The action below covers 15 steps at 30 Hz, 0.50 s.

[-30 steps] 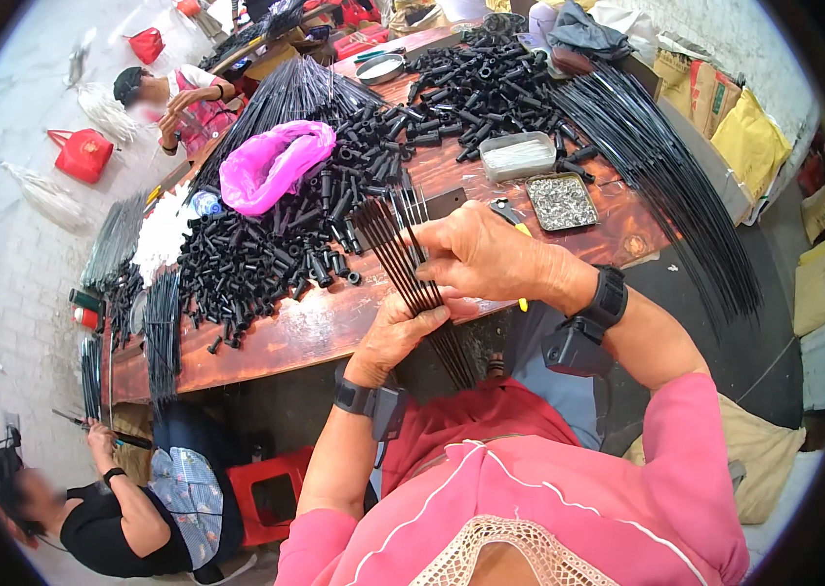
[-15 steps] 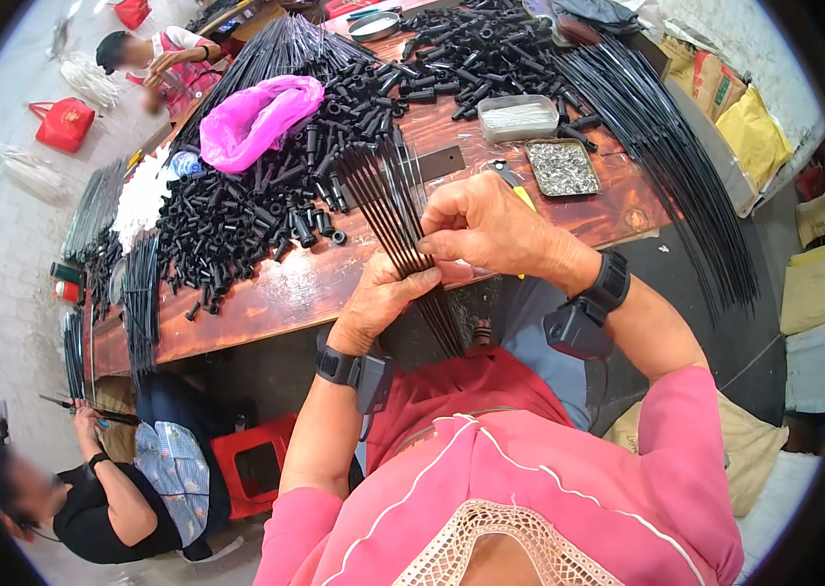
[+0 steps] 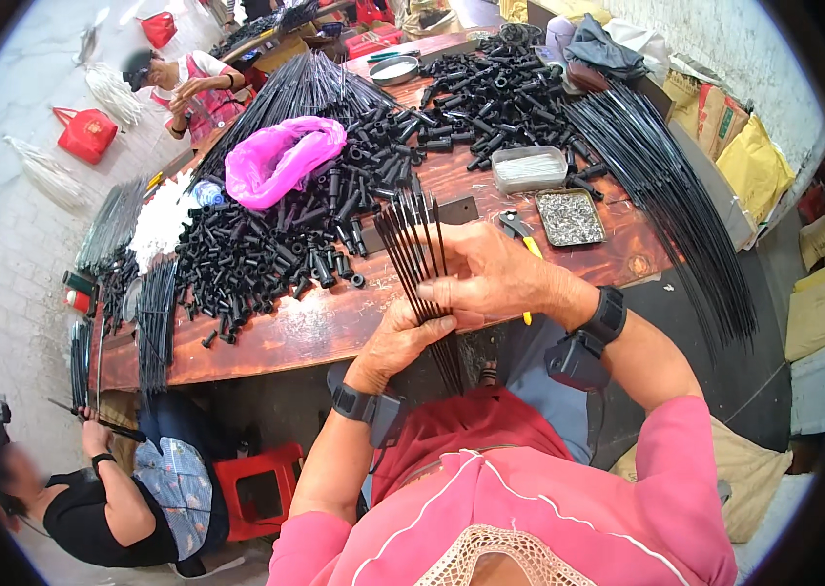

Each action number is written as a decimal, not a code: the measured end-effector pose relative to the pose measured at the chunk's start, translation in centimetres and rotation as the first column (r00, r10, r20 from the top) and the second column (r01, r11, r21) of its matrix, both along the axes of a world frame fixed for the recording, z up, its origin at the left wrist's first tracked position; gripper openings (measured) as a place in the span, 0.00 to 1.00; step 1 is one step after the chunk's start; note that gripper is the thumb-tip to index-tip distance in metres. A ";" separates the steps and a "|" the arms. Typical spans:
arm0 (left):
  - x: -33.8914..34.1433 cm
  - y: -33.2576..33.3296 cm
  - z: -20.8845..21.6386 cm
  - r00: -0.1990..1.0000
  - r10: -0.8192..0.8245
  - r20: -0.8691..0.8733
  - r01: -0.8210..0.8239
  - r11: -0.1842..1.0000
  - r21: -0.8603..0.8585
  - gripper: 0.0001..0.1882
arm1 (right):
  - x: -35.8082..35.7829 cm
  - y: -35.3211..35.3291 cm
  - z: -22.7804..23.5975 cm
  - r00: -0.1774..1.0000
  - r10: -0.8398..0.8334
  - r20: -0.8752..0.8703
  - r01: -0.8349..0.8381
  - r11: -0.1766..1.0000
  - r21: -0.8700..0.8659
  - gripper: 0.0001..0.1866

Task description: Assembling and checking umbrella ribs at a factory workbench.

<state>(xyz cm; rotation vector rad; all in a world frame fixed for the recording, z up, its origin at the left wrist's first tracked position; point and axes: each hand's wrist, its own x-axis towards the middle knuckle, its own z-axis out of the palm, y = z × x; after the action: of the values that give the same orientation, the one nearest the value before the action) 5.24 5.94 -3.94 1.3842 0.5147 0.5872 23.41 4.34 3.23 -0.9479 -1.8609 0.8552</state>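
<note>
Here, in the head view, the lower ends of the thin black rods (image 3: pixel 419 266) vanish behind the two hands and the dark edge of the wooden surface (image 3: pixel 334 327), so their full length cannot be made out. The left hand (image 3: pixel 395 344) cups the bundle from below, its fingers curled around the rods; the right hand (image 3: pixel 487 276) closes over it from the right, fingers pressed against the rods, thumb hidden. The bundle fans upward over the surface, just in front of the person's chest.

Behind it lies a heap of short black tubes (image 3: pixel 276 249), a crumpled pink plastic bag (image 3: pixel 281 156), a clear lidded box (image 3: pixel 528 168) and a small metal tray of tiny parts (image 3: pixel 570 217). A long sheaf of black rods (image 3: pixel 671 210) curves along the right edge. At lower left a seated person (image 3: pixel 110 513) is partly cut off by the rim.
</note>
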 end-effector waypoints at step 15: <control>-0.4 0.7 -0.4 0.990 -0.143 -0.007 0.143 0.988 -0.057 0.17 | 0.7 2.6 6.0 0.912 0.393 -0.120 -0.411 0.874 -0.259 0.20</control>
<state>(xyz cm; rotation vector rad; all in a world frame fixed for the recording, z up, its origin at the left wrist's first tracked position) 4.81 6.66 -4.32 1.3589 0.4333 0.4459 24.16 6.95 9.23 -0.6903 -1.9466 1.4167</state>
